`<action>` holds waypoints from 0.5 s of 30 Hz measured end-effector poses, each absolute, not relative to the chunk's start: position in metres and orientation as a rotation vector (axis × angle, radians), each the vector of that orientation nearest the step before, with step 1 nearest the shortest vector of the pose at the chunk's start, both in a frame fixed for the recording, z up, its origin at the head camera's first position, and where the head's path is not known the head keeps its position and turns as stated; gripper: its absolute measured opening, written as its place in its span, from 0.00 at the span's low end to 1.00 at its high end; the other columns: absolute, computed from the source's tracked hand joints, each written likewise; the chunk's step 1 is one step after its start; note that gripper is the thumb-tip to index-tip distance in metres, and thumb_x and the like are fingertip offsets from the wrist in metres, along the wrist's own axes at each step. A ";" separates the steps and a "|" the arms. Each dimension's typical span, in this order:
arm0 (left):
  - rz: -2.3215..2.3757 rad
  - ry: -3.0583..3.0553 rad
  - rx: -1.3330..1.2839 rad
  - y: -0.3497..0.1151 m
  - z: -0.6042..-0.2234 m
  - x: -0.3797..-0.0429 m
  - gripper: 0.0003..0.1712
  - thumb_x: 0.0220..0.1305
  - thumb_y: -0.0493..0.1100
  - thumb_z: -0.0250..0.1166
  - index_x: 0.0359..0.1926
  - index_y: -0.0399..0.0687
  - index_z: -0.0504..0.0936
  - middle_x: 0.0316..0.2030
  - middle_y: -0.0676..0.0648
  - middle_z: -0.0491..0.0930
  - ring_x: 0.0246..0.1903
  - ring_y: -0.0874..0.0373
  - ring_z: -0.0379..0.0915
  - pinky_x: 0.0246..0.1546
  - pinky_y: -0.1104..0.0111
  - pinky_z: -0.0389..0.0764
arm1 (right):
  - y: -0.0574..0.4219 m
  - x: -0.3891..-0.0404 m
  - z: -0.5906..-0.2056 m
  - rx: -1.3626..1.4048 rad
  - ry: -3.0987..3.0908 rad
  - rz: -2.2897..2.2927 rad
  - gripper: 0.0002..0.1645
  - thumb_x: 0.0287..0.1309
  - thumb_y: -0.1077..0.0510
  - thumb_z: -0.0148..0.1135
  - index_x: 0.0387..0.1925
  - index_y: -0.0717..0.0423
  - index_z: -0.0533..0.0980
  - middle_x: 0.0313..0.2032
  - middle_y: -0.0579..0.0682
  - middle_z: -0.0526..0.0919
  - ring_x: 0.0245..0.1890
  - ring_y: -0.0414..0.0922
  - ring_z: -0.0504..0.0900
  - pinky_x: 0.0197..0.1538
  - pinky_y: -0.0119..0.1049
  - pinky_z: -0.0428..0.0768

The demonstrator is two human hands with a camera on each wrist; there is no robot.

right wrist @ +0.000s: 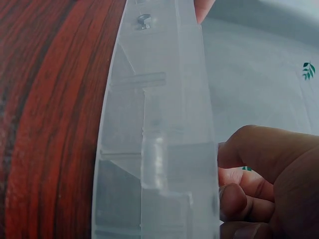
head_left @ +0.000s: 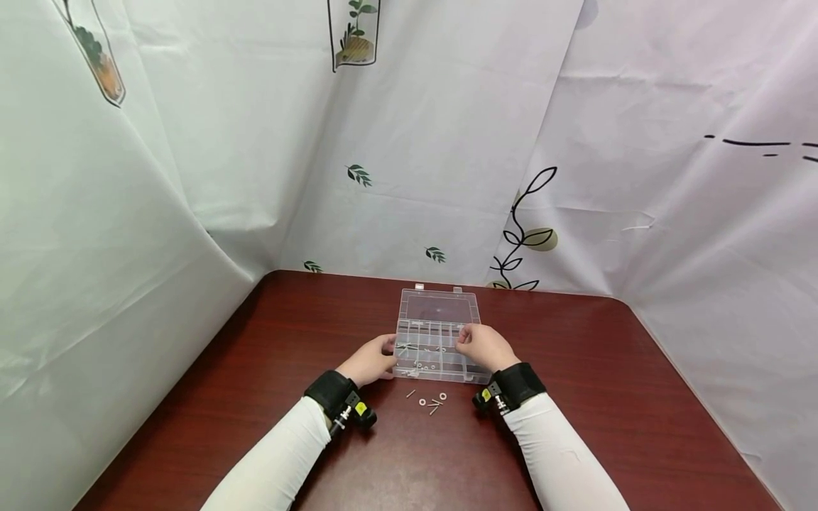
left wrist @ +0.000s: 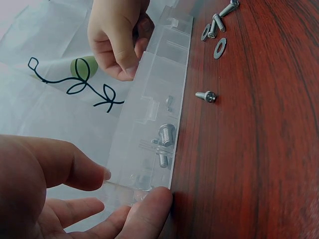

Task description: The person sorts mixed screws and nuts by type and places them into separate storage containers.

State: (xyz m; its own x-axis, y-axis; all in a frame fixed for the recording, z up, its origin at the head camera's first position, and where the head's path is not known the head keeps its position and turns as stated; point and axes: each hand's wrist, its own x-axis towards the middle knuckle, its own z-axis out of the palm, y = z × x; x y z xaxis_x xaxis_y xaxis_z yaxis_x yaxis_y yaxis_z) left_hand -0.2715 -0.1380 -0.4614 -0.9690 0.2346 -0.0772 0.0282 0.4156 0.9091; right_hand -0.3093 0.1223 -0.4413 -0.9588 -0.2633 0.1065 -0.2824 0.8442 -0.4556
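Observation:
A clear plastic compartment box (head_left: 441, 348) lies on the table with its lid (head_left: 439, 306) folded back. My left hand (head_left: 375, 358) holds the box at its left end, thumb at the top edge and fingertips (left wrist: 154, 204) against the side wall. My right hand (head_left: 482, 345) is over the right-hand compartments with its fingers curled; in the right wrist view they (right wrist: 232, 201) are partly hidden by the box wall. I cannot tell whether they pinch anything. Several screws (left wrist: 167, 135) and small metal parts show through the wall in the left compartments.
In front of the box several loose screws (head_left: 435, 410) and washers (head_left: 443, 396) lie on the red-brown wooden table (head_left: 358, 454). A single screw (left wrist: 207, 96) lies apart near the box's front wall. White printed cloth (head_left: 434, 142) hangs behind the table and along its sides.

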 end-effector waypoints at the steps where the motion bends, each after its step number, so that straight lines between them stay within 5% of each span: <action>1: 1.589 2.474 0.233 -0.138 -0.462 -0.271 0.35 0.61 0.29 0.56 0.71 0.31 0.61 0.54 0.32 0.72 0.40 0.49 0.79 0.34 0.61 0.86 | 0.122 -0.309 -0.441 0.440 -2.981 0.744 0.08 0.55 0.54 0.67 0.26 0.50 0.76 0.19 0.43 0.75 0.21 0.41 0.72 0.27 0.36 0.71; 15: 1.603 2.465 0.252 -0.139 -0.464 -0.272 0.36 0.60 0.28 0.56 0.70 0.30 0.61 0.55 0.31 0.72 0.42 0.47 0.79 0.35 0.60 0.86 | 0.122 -0.305 -0.433 0.413 -3.002 0.763 0.09 0.58 0.52 0.67 0.28 0.50 0.76 0.19 0.44 0.75 0.18 0.43 0.70 0.23 0.36 0.68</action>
State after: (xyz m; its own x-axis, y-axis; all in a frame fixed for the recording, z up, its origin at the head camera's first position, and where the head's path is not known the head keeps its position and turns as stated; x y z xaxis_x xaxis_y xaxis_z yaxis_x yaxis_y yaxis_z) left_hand -0.2721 -0.1385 -0.4636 -0.9674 0.2444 -0.0660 0.0388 0.4010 0.9153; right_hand -0.3053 0.1222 -0.4326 -0.9650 -0.2497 0.0806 -0.2579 0.8460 -0.4666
